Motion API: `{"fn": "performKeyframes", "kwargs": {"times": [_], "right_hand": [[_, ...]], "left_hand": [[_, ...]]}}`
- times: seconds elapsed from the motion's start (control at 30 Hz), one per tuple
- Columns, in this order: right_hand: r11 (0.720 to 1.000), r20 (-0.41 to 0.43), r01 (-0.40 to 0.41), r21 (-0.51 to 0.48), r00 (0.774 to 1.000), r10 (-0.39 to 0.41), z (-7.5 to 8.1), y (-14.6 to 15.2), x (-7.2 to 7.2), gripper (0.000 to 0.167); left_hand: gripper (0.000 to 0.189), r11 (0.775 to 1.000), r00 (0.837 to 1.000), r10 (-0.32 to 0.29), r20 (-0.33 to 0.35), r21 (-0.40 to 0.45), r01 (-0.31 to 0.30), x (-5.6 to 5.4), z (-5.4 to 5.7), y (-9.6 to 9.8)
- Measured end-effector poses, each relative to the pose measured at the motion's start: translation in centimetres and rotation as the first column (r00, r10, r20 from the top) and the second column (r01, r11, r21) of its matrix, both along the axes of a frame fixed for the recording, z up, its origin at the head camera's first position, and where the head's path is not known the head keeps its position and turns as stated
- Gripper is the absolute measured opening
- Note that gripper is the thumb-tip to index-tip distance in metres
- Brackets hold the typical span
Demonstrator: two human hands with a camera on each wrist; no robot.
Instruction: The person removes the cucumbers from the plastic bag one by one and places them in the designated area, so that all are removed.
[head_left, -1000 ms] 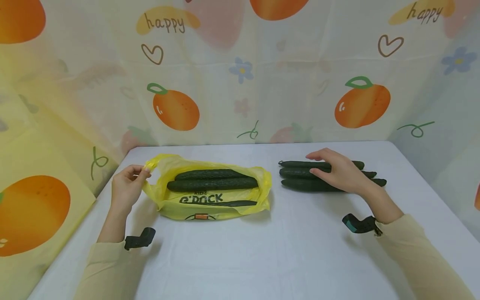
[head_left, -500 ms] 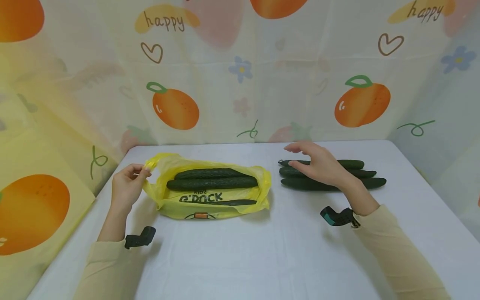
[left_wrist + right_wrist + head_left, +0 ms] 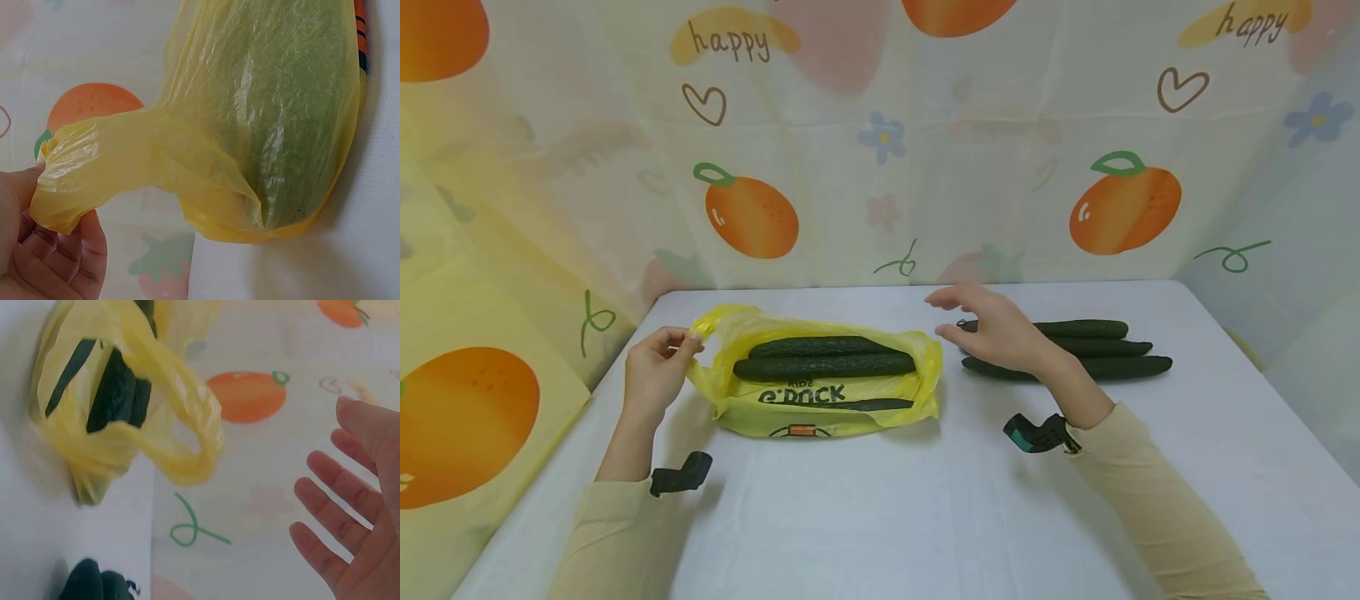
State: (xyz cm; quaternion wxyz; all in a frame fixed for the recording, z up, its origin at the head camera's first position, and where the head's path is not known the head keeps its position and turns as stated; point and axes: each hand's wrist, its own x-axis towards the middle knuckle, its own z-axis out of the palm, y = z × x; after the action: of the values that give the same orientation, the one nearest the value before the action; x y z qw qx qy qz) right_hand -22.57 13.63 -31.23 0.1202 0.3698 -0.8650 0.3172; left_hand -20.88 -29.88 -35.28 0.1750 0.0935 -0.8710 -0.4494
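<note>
In the head view my left hand point(image 3: 658, 371) pinches the handle of a yellow plastic bag point(image 3: 865, 422) between thumb and fingers. The left wrist view shows the gathered handle point(image 3: 94, 162) stretched up toward those fingers. Dark green cucumbers point(image 3: 827, 367) lie inside the bag's mouth, two in plain sight and a dark strip of another near the front wall. My right hand point(image 3: 1000, 333), its fingers spread and slightly bent, holds nothing. It overlaps the left ends of three cucumbers point(image 3: 1105, 368) lying side by side on the table, and its fingertips point toward the bag.
A white-covered table point(image 3: 850, 517) carries everything. Behind it hangs a cloth point(image 3: 970, 200) printed with oranges, hearts and flowers, which also runs along the left and right sides. Black wrist cameras point(image 3: 681, 475) stick out from both sleeves.
My right hand has moved left, from over the middle of the three loose cucumbers to their left ends, fingers still apart. My left hand keeps its place on the bag handle.
</note>
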Motion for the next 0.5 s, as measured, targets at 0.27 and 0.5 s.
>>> {"fn": "performKeyframes", "kwargs": {"times": [0.27, 0.5], "right_hand": [[0.999, 0.032, -0.044, -0.016, 0.999, 0.044, 0.1, -2.7, 0.1, 0.04], [0.997, 0.1, -0.078, -0.02, 0.992, 0.08, -0.2, -4.9, -0.1, 0.039]], "left_hand": [[0.026, 1.0, 1.0, 0.001, -0.009, 0.006, -0.001, 0.0, 0.0, 0.1], [0.024, 1.0, 1.0, 0.007, -0.004, -0.001, -0.007, 0.0, -0.1, 0.0]]}}
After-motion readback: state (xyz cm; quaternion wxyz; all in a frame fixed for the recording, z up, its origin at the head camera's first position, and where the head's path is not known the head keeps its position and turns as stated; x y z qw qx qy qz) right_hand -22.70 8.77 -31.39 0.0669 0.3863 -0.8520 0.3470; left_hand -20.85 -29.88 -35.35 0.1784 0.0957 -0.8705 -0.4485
